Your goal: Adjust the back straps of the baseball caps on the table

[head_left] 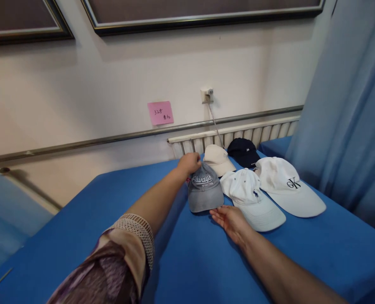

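Note:
A grey cap (pixel 204 191) with white lettering lies on the blue cloth-covered table (pixel 118 219). My left hand (pixel 190 163) is closed on the back of its crown. My right hand (pixel 229 219) lies palm up with its fingers stretched out, their tips touching the cap's brim. Right of the grey cap lies a white cap (pixel 252 197) with a small dark logo. Beyond that is a white cap (pixel 285 185) with black letters.
A beige cap (pixel 217 158) and a dark navy cap (pixel 243 152) lie at the table's far edge by a white radiator (pixel 238 134). A pink note (pixel 160 112) and a wall socket (pixel 207 94) are on the wall. A blue curtain (pixel 349 109) hangs at right.

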A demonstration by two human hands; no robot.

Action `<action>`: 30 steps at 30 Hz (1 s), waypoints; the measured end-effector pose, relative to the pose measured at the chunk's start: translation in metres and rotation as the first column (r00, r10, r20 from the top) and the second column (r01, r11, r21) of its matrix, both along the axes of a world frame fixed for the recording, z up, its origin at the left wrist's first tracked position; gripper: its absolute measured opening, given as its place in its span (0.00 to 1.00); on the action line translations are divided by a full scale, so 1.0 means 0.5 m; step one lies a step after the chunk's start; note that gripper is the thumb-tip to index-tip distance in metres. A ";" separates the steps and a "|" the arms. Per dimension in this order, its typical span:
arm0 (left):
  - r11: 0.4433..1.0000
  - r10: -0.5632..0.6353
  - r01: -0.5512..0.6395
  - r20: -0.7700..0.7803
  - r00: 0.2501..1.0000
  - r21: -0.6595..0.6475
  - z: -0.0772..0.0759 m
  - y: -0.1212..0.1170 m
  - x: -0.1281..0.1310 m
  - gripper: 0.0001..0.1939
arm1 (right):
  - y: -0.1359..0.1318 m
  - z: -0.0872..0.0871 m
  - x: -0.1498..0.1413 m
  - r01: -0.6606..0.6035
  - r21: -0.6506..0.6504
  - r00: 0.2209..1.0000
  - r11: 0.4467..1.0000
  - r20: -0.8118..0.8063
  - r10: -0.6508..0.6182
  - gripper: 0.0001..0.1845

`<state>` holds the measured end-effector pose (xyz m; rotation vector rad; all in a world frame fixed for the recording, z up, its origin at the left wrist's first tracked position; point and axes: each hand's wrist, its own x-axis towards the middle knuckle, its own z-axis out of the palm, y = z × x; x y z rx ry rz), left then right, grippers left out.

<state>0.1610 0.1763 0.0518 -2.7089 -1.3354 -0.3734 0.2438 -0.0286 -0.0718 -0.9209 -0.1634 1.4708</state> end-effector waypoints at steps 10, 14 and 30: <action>0.997 0.079 -0.078 -0.112 0.991 0.014 0.004 0.013 -0.009 0.13 | -0.003 -0.009 0.012 -0.023 -0.035 0.998 0.999 -0.053 0.021 0.03; 0.996 0.088 -0.087 -0.143 0.986 0.011 0.004 0.000 -0.009 0.14 | 0.004 0.000 0.011 -0.091 -0.056 0.977 0.994 -0.200 0.079 0.06; 0.986 0.143 -0.161 -0.280 0.949 -0.043 0.001 -0.010 0.022 0.16 | 0.026 0.001 0.004 -0.002 -0.116 0.990 0.993 -0.144 -0.015 0.09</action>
